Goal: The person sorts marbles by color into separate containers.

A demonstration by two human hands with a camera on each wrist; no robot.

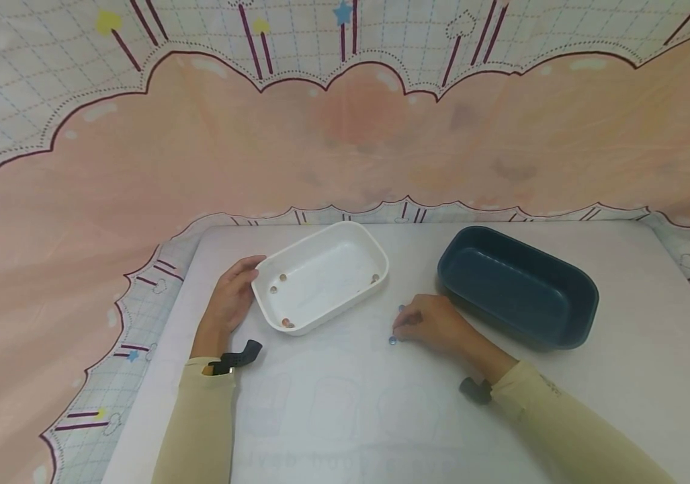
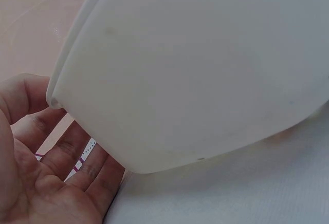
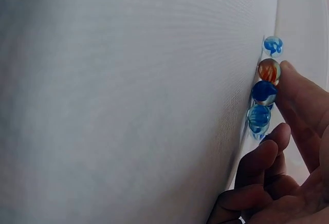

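In the head view, on the pale tabletop [image 1: 351,410], the navy tray [image 1: 520,289] lies beyond and right of the right fingertips, the white tray [image 1: 332,269] beyond and left, its left end gripped by the left hand [image 1: 232,299]. The right hand [image 1: 432,323] is nearer the loose blue marbles [image 1: 392,341], just beside its fingertips; its fingers curl toward an orange-swirled marble [image 3: 269,71], though I cannot tell whether they pinch it.

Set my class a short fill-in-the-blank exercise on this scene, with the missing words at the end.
1. The left hand holds the end of the ____ tray.
2. The hand beside the loose marbles is the ____ one.
3. In the right wrist view, an orange-streaked marble is seen among marbles patterned mainly in ____.
Missing words: white; right; blue.
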